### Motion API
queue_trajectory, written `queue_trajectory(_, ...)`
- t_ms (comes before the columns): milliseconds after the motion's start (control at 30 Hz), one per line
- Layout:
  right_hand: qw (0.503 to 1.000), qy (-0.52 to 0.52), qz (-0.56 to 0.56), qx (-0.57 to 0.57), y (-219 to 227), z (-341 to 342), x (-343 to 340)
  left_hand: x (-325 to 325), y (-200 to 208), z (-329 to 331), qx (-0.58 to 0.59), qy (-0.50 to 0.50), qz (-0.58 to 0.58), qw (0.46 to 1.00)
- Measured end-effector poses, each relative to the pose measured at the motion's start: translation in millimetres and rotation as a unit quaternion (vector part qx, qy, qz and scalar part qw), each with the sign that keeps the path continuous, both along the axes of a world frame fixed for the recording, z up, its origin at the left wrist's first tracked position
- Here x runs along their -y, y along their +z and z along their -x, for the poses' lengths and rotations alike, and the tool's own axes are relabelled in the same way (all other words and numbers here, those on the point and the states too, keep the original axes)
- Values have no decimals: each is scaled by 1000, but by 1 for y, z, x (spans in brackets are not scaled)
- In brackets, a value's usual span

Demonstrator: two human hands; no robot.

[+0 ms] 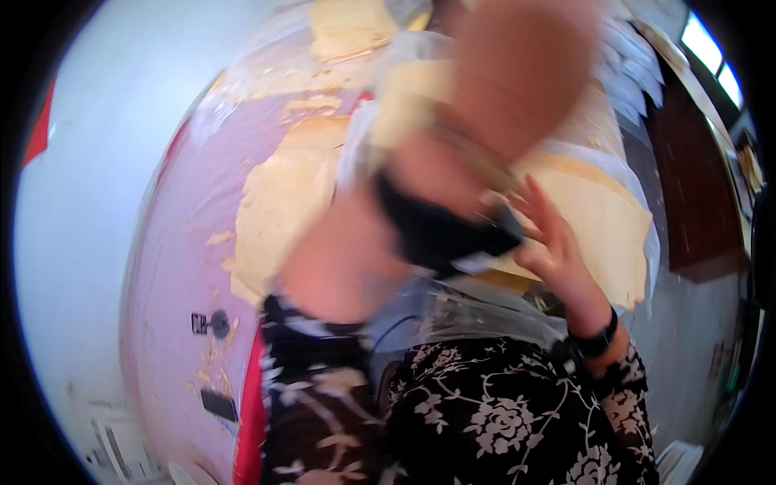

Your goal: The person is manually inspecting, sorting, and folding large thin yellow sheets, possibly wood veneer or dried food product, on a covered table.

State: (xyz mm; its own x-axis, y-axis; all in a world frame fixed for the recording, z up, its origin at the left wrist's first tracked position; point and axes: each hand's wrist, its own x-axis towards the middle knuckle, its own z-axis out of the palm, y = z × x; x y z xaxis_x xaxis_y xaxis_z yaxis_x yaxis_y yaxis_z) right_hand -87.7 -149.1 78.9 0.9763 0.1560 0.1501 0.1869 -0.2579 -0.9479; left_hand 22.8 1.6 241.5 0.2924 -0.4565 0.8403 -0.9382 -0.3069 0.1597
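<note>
My left hand [432, 166] is raised close to me and badly smeared by motion. A large blurred skin-coloured shape, perhaps part of it, fills the upper middle; its fingers cannot be told apart. Against the left wrist lies a black band-like thing [440, 234] with a greyish right end, too blurred to name. My right hand [558, 250] is just right of that end, its fingers bent but apart; whether they touch it cannot be told. A black wristband [596, 335] circles the right wrist. Behind both hands lie pale thin wood sheets [594, 210].
More pale sheets [283, 202] with ragged edges lie on the pinkish table cover [178, 267] at left, among scraps. A dark phone [219, 404] and a small stand [217, 324] rest there. Clear plastic [485, 311] hangs before my lap. A dark red cabinet [695, 178] stands at right.
</note>
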Motion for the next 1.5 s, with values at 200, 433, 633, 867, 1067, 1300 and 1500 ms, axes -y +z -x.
queue_trajectory(200, 933, -20, -359, -23, -39, 57, 26, 50, -93, 126, -88, -242, -16, 966)
queue_trajectory(433, 850, -210, -395, -279, -43, 33, 49, -2, -256, 126, -256, -139, -191, 937)
queue_trajectory(633, 761, -293, -420, -398, -91, -3, 81, 12, -240, 122, -202, -1, -209, 957)
queue_trajectory(867, 891, -284, -327, -133, -23, -25, 55, 19, -256, 95, -262, -13, -278, 924)
queue_trajectory(1067, 870, -324, -323, 184, 71, 15, 53, -20, -326, -4, -217, 213, -14, 953)
queue_trajectory(1300, 854, -309, -306, 286, 119, 44, 88, -44, -306, -41, -242, 314, 73, 915)
queue_trajectory(1500, 851, -417, -319, 31, 6, 38, 151, -66, -280, -19, -510, 139, 186, 828)
